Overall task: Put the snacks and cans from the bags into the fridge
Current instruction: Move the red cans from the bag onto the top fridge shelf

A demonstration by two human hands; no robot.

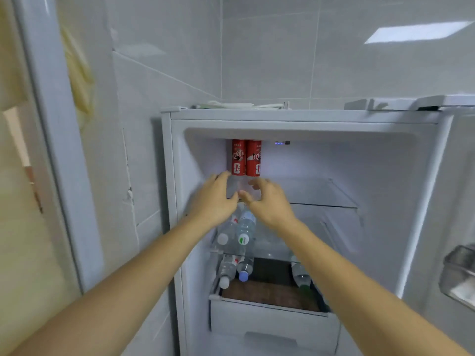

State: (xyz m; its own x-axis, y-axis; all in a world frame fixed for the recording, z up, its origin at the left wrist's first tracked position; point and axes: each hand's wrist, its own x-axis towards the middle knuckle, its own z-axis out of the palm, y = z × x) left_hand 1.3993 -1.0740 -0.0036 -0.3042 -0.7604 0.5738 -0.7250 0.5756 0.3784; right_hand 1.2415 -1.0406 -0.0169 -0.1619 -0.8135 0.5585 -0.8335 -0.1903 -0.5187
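Two red cans, one (pixel 237 158) touching the other (pixel 254 158), stand upright at the back left of the fridge's top glass shelf (pixel 321 194). My left hand (pixel 216 199) is just below and in front of the left can, fingers curled loosely, and holds nothing. My right hand (pixel 272 201) is beside it under the right can, its fingers apart and empty. The fingertips of both hands are close to the cans' bases at the shelf's front edge. No bags or snacks are in view.
The fridge (pixel 282 115) is open. Water bottles lie on the second shelf (pixel 236 232) and the third (pixel 231 268), and a green-capped bottle (pixel 300 276) lies at the right. A white drawer (pixel 270 319) sits below. A door bin (pixel 460 273) shows at the right, a tiled wall at the left.
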